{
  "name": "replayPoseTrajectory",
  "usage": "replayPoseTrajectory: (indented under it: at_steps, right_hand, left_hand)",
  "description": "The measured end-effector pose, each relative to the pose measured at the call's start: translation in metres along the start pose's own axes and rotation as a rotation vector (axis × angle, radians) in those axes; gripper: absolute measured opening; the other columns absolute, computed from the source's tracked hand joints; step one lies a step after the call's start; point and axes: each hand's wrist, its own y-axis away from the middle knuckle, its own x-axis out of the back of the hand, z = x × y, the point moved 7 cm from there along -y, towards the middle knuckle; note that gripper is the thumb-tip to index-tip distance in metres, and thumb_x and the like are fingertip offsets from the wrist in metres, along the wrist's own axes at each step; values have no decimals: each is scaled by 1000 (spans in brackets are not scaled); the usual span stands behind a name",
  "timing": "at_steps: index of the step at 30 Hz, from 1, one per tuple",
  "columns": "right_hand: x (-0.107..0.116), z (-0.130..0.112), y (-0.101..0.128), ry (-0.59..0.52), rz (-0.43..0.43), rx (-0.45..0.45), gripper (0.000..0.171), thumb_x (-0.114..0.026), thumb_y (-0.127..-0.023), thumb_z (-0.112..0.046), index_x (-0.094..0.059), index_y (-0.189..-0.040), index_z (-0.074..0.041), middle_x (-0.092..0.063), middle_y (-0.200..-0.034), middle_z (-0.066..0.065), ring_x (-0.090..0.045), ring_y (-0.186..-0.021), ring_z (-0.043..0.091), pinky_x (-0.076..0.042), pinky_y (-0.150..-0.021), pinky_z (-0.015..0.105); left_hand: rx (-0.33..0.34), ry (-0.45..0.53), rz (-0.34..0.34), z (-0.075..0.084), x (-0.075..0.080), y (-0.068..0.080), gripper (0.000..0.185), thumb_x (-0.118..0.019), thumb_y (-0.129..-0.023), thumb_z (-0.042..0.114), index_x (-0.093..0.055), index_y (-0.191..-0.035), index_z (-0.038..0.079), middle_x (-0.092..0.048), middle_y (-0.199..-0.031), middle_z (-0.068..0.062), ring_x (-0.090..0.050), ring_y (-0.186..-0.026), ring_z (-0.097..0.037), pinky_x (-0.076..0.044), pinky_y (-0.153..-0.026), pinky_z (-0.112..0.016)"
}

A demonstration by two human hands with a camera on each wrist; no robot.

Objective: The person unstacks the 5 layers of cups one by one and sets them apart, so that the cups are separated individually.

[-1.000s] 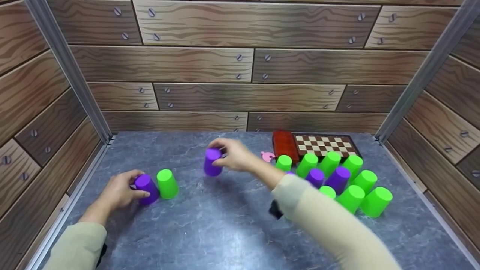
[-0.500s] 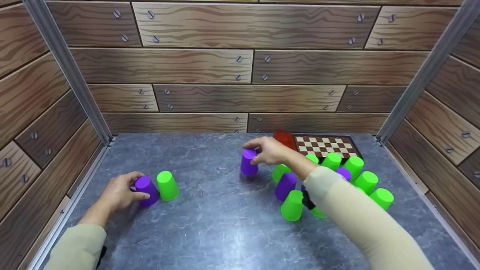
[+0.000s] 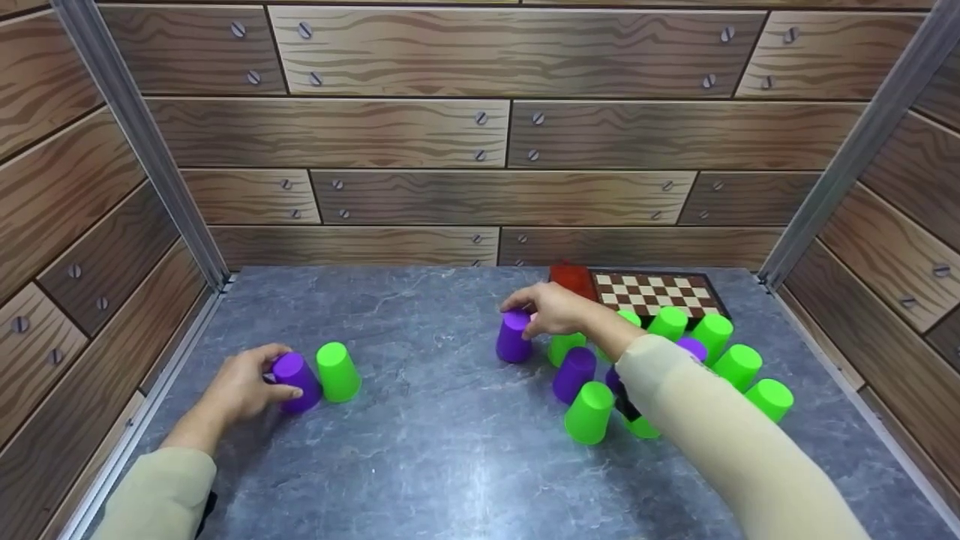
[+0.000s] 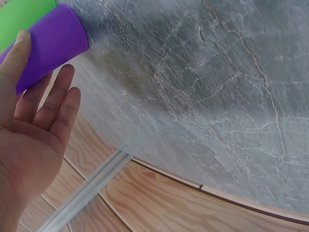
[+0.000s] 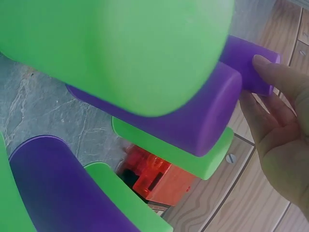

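On the grey table my left hand (image 3: 271,375) holds an upturned purple cup (image 3: 298,381), thumb across its front and fingers behind. A green cup (image 3: 337,371) stands right beside it. In the left wrist view my left hand (image 4: 38,82) has its thumb on that purple cup (image 4: 48,46). My right hand (image 3: 529,315) grips the top of a second upturned purple cup (image 3: 514,339), which stands on the table at the left edge of a cluster of green and purple cups (image 3: 675,360). In the right wrist view the thumb presses this purple cup (image 5: 248,60).
A chessboard (image 3: 656,291) and a red box (image 3: 574,279) lie at the back right behind the cluster. One green cup (image 3: 589,412) stands out in front of it. Wood-patterned walls close in three sides, with metal rails (image 3: 142,420) along the table edges.
My right hand carried its purple cup from the table's middle to the right and lowered it beside the cluster. The left hand and its cup have stayed put.
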Motion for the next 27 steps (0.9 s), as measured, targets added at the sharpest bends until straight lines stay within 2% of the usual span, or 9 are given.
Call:
replayPoseTrajectory:
  at_steps: [20,27]
  right_hand:
    - [-2,10,3,1,-25,-57,60,-78,-86,8,-69,-141,-12,-68,-140,16,-64,-128,38,-57,-103,46]
    - [-1,10,4,42,-32,-21,60,-77,-85,7,-67,-142,-8,-68,-139,16,-65,-127,38,-56,-105,47]
  left_hand:
    - [6,-24,2,0,-1,-1,62,-93,-82,16,-64,-134,-3,-73,-118,-30,-70,-108,-45,-56,-96,-62]
    - [-3,-16,9,1,0,0,58,-93,-82,14,-65,-130,-2,-75,-116,-27,-71,-106,-42,-57,-95,-59]
